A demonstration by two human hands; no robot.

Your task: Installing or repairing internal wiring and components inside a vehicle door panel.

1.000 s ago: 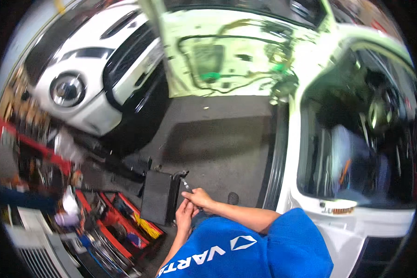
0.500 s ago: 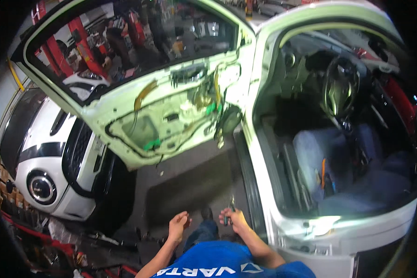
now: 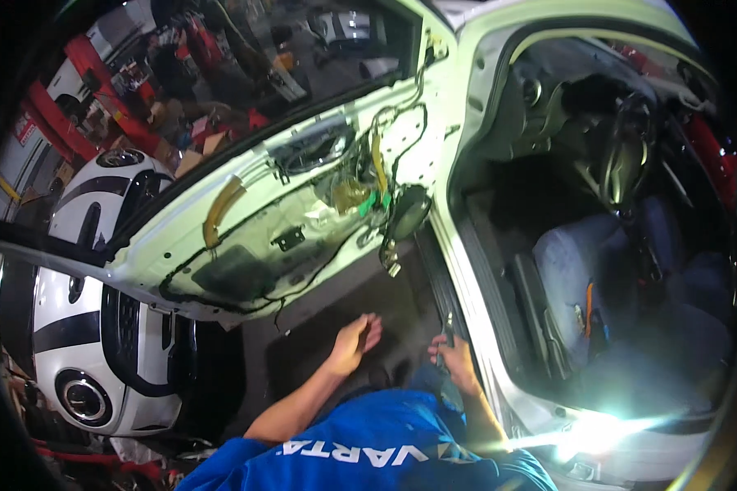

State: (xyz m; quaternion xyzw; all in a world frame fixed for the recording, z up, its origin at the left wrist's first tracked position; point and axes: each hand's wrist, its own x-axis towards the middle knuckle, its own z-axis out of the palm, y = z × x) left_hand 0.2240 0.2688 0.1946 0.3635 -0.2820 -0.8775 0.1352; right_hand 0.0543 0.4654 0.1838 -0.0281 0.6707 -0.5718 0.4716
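At the lower centre of the frame, a slim tool (image 3: 449,329) with a metal tip is gripped in the right hand (image 3: 457,358), its tip pointed toward the top of the frame. The left hand (image 3: 354,342) is held apart from it, farther left, with fingers loosely bent. A stripped door panel (image 3: 254,221) is seen at centre left, and a blue seat (image 3: 577,254) is framed at right.

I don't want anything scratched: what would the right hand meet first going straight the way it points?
The right hand, tool leading, would probably meet the dark sill strip first; depth is unclear.
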